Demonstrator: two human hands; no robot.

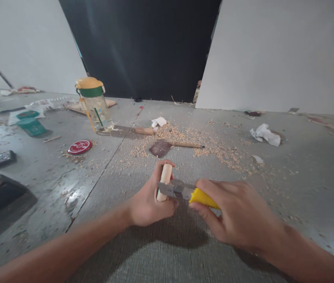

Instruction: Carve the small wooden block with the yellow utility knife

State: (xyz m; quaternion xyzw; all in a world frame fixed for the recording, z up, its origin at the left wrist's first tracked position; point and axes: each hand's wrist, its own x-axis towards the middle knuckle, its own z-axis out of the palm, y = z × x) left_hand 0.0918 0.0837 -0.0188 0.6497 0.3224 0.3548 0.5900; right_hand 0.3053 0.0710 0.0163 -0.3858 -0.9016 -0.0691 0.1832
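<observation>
My left hand [151, 200] is closed around a short pale piece of wood [166, 173], which stands tilted between the fingers and thumb. My right hand [232, 208] grips the yellow handle of a utility knife [204, 199]. Its grey metal blade reaches left across the front of the wood, over its lower half. Whether the edge bites into the wood, I cannot tell. Beyond my hands, wood shavings [226, 153] lie scattered around a thin wooden stick with a dark tip [188, 145], a dark reddish-brown flat piece [160, 149] and a wooden handle-like piece [144, 131].
A drink bottle with a yellow and green lid [92, 104] stands at the back left. Near it lie a red round lid [79, 147], a teal container [30, 126] and a dark block [3, 158]. Crumpled white paper [265, 135] sits to the right. White panels [276, 55] border the back.
</observation>
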